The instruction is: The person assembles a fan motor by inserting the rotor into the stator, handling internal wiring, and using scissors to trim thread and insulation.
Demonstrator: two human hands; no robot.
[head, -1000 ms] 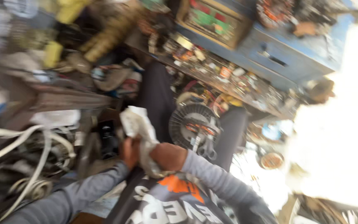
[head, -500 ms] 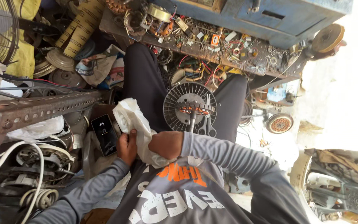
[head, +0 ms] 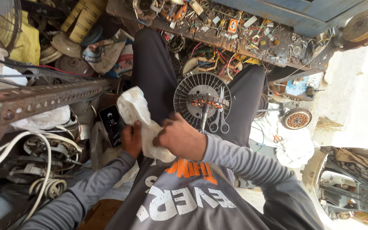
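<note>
Both of my hands hold a crumpled white cloth (head: 138, 111) over my lap. My left hand (head: 131, 139) grips its lower left side, and my right hand (head: 179, 138) is closed over its lower right part. Just beyond my right hand, a round grey fan motor housing (head: 188, 91) with copper windings rests between my knees. A pair of scissors (head: 220, 117) lies on that housing. A black phone (head: 112, 124) with a lit screen sits beside my left hand.
A rusty perforated metal angle bar (head: 43, 96) crosses the left side above coiled white cables (head: 47, 185) and motor parts. A cluttered bench (head: 235, 30) of small parts and wires runs across the top. Another motor (head: 296, 118) lies on the floor at right.
The camera view has steadied and tilted down, so the blur is gone. My hands keep holding the white cloth in my lap, and the right hand has shifted slightly over it.
</note>
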